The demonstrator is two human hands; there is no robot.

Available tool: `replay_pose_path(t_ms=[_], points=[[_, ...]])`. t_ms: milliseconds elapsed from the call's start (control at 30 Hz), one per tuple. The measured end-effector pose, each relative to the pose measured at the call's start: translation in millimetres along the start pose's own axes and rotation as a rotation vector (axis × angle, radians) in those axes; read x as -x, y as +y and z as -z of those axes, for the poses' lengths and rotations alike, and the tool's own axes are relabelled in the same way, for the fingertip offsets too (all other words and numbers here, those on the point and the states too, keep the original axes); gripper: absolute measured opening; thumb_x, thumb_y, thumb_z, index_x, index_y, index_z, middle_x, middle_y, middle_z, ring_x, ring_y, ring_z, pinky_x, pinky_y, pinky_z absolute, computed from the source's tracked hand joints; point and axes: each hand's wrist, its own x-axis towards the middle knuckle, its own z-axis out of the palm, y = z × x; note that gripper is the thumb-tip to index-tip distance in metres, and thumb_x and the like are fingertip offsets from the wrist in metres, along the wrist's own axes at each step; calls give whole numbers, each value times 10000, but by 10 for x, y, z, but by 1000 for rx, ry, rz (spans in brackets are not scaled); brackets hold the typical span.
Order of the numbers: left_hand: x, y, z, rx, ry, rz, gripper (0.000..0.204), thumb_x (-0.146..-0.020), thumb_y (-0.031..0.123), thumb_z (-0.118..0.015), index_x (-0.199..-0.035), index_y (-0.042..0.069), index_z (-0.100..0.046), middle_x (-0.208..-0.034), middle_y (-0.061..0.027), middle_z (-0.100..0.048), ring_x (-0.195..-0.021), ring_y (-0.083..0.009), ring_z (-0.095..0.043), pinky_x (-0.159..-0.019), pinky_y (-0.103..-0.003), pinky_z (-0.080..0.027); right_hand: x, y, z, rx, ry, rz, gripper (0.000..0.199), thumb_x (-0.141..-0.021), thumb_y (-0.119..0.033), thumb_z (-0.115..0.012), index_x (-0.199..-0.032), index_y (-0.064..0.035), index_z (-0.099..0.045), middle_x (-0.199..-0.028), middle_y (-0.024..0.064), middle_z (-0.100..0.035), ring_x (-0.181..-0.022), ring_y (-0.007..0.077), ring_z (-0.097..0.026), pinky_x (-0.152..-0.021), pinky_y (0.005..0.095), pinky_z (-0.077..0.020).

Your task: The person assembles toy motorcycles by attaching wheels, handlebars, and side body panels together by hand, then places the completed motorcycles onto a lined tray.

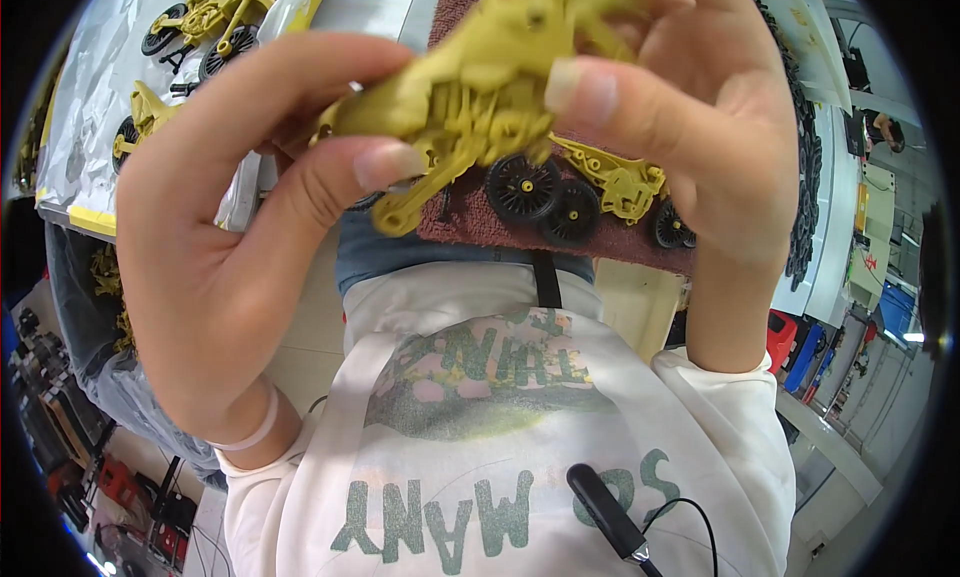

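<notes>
White plastic sheeting (95, 67) spreads across the far left. A maroon towel (470, 232) lies beneath the hands, reaching toward the person's lap. The left hand (240, 177) pinches one end of a yellow motorcycle body (450, 87) between thumb and fingers; the right hand (690, 117) grips its other end, thumb pressed on its side. The body is held up above the towel, tilted. On the sheeting stands a yellow motorcycle model (215, 17) with black wheels. On the towel lie a yellow frame piece (625, 189) and, just left of it, a black spoked wheel (527, 187). Smallest, a slim ring-ended arm (393, 215) juts from the body; too hard a squeeze could bend it, and a slipping fingertip hold could drop the body onto the loose-looking parts below.
</notes>
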Motion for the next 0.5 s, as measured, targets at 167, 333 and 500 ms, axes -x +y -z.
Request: replay_pose_path(t_ms=[167, 333, 500], points=[[-136, -7, -14, -432, -61, -132, 298, -799, 33, -682, -1087, -33, -644, -1046, -120, -660, -1039, -239, -606, -892, -319, -457, -58, 234, 85, 410, -146, 96, 315, -808, 56, -715, -1119, 25, -675, -1098, 114, -593, -948, 137, -614, -786, 227, -504], [-66, -107, -28, -707, -102, -362, 411, -711, 76, -756, -1096, -20, -647, -1103, -133, -640, -1065, -284, -602, -909, -372, -468, -46, 478, 109, 324, -117, 191, 261, -808, 33, -723, -1066, 42, -686, -1046, 100, -603, -912, 120, -616, -739, 213, -493], [-86, -423, 48, -804, -72, -659, 495, -646, 133, -804, -1101, 3, -660, -1129, -132, -626, -1021, -316, -621, -871, -394, -498, -6, 687, 108, 299, -88, 360, 234, -797, 28, -711, -1029, 38, -688, -940, 91, -619, -841, 120, -616, -683, 211, -478]])
